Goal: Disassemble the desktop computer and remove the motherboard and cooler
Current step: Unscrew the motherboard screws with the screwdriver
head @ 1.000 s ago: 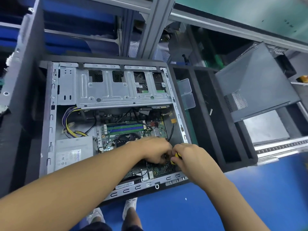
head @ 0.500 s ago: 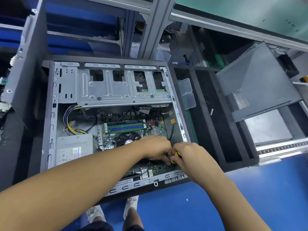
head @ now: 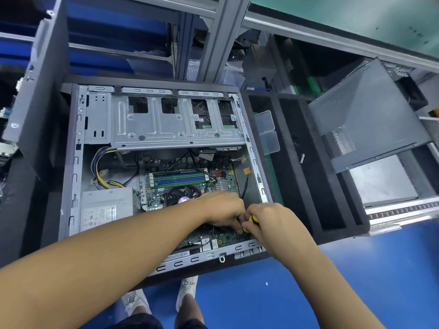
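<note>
Right hand (head: pixel 275 222) curled tight round yellow-black screwdriver (head: pixel 251 221). Left hand (head: pixel 222 208) pressed against it, fingers curled down, can't tell if holding anything. Motherboard (head: pixel 224 241) under both hands. Cooler (head: pixel 178 195) just beside left hand, inside open case (head: pixel 76 162).

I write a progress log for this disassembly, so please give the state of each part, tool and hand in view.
computer case, open, lying on its side.
side panel, off, tilted at the right.
motherboard, inside the case.
cooler, mounted on the motherboard.
power supply, inside the case.
screwdriver, gripped by the right hand, tip hidden.
left hand, curled beside the screwdriver, hold hidden.
</note>
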